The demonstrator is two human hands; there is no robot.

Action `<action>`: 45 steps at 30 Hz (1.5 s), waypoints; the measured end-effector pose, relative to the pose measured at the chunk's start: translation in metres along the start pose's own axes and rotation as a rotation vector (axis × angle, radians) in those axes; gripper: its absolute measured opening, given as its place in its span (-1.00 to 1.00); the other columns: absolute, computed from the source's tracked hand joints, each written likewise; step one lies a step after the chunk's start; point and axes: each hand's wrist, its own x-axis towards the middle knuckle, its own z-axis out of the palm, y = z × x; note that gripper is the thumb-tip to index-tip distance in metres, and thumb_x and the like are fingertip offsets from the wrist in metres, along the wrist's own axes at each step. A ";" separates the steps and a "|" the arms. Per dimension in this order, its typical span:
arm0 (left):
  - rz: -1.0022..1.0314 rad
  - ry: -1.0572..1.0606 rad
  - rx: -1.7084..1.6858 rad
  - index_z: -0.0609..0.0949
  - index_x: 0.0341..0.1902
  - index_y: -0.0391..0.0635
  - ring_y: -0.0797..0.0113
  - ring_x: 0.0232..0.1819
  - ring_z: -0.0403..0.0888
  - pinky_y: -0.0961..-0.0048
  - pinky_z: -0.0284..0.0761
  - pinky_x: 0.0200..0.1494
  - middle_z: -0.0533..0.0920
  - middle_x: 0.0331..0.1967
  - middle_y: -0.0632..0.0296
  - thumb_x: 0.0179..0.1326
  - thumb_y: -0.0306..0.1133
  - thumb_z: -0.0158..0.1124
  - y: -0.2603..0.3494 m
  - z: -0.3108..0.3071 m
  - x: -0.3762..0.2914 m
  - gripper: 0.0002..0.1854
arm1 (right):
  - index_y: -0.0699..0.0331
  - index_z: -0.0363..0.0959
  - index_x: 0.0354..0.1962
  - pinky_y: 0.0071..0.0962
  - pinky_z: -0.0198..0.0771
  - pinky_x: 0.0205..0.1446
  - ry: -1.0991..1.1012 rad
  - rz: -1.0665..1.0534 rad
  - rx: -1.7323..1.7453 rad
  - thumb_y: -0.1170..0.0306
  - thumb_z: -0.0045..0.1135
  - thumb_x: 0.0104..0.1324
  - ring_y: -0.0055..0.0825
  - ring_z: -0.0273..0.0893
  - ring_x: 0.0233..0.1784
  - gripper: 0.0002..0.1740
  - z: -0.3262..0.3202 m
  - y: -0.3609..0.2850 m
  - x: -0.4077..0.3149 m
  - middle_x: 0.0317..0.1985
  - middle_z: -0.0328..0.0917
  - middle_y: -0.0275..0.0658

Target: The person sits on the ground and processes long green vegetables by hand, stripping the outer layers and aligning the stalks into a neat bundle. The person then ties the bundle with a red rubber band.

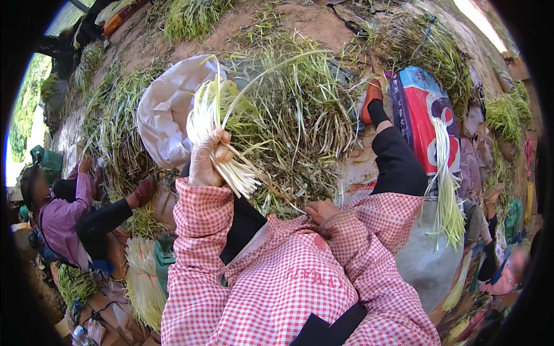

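My left hand (pixel 212 158), in a thin translucent glove, is closed around a bunch of blanched garlic chives (pixel 201 110). The white stalk ends stick out below the fist and the pale yellow-green leaves fan out above. One long stalk (pixel 264 78) arches from the fist up and to the right. My right hand (pixel 322 211), low by my lap, has its fingers drawn together at the end of a thin brownish strand (pixel 281 192) that runs down from the left hand. A large heap of chives (pixel 298 108) with dirty roots and trimmings lies between my legs.
A white sack (pixel 166 112) stands open at the left. On the right, a small chive bunch (pixel 443 181) lies over a printed red-and-blue bag (pixel 422 116). A tied chive bundle (pixel 145 277) lies lower left. Other people sit at left (pixel 65 216) and far right (pixel 504 272).
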 end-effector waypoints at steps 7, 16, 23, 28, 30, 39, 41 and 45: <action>-0.051 0.057 0.057 0.49 -0.35 -0.23 0.59 -0.77 0.29 0.67 0.29 -0.65 0.44 -0.73 0.33 0.20 -0.36 0.18 -0.020 0.003 -0.020 -0.83 | 0.23 0.27 0.07 -0.34 0.45 -0.14 0.514 -0.355 0.150 0.38 0.06 0.22 -0.35 0.46 -0.25 -0.55 -0.082 -0.087 -0.025 -0.11 0.37 -0.17; -0.016 0.086 -0.043 0.49 -0.36 -0.22 0.60 -0.77 0.29 0.67 0.29 -0.65 0.47 -0.69 0.29 0.20 -0.41 0.16 -0.012 0.000 -0.013 -0.88 | 0.29 0.43 -0.30 -0.39 0.36 -0.37 0.360 -0.438 0.246 0.33 0.04 0.25 -0.37 0.41 -0.49 -0.82 -0.043 -0.077 -0.019 -0.48 0.43 -0.17; -0.084 0.070 -0.008 0.50 -0.39 -0.21 0.59 -0.78 0.23 0.67 0.22 -0.67 0.36 -0.80 0.37 0.23 -0.33 0.13 -0.017 -0.007 -0.017 -0.81 | 0.31 0.34 0.01 -0.36 0.34 -0.03 0.381 -0.266 0.393 0.26 0.03 0.25 -0.39 0.41 -0.12 -0.58 -0.075 -0.052 -0.046 -0.10 0.40 -0.13; -0.221 -0.058 -0.106 0.52 -0.34 -0.25 0.60 -0.76 0.31 0.65 0.29 -0.66 0.50 -0.68 0.31 0.20 -0.42 0.14 -0.034 -0.007 -0.007 -0.87 | 0.32 0.32 0.02 -0.43 0.33 0.07 0.439 -0.683 0.104 0.33 0.04 0.23 -0.39 0.43 -0.03 -0.58 -0.063 -0.109 -0.004 -0.13 0.44 -0.13; -0.211 -0.085 -0.053 0.52 -0.30 -0.26 0.60 -0.75 0.33 0.66 0.31 -0.66 0.54 -0.61 0.26 0.19 -0.42 0.16 -0.026 -0.006 -0.011 -0.87 | 0.34 0.37 -0.06 -0.52 0.36 -0.10 0.229 -0.499 0.476 0.34 -0.01 0.28 -0.51 0.45 -0.19 -0.68 -0.055 -0.106 -0.001 -0.27 0.48 -0.22; -0.284 -0.002 0.239 0.48 -0.09 -0.19 0.62 -0.72 0.35 0.75 0.29 -0.67 0.62 -0.35 0.16 -0.01 -0.41 0.37 -0.078 0.006 -0.033 -0.61 | 0.33 0.38 -0.13 -0.59 0.36 -0.27 0.459 -0.474 0.797 0.40 -0.04 0.31 -0.56 0.43 -0.38 -0.78 -0.031 -0.123 0.004 -0.42 0.48 -0.27; -0.346 0.009 0.155 0.51 -0.15 -0.19 0.62 -0.74 0.33 0.73 0.25 -0.70 0.58 -0.45 0.25 0.08 -0.40 0.30 -0.079 0.000 -0.027 -0.73 | 0.31 0.35 -0.06 -0.58 0.33 -0.13 0.192 -0.432 0.807 0.31 -0.10 0.36 -0.57 0.42 -0.26 -0.71 -0.036 -0.101 -0.001 -0.32 0.49 -0.25; -0.395 -0.020 -0.102 0.51 -0.14 -0.21 0.62 -0.77 0.27 0.71 0.21 -0.72 0.56 -0.48 0.27 0.23 -0.35 0.14 -0.070 -0.012 -0.025 -0.79 | 0.32 0.33 -0.01 -0.59 0.29 -0.10 -0.051 -0.379 0.888 0.19 -0.23 0.41 -0.61 0.38 -0.21 -0.60 -0.043 -0.092 -0.015 -0.28 0.45 -0.30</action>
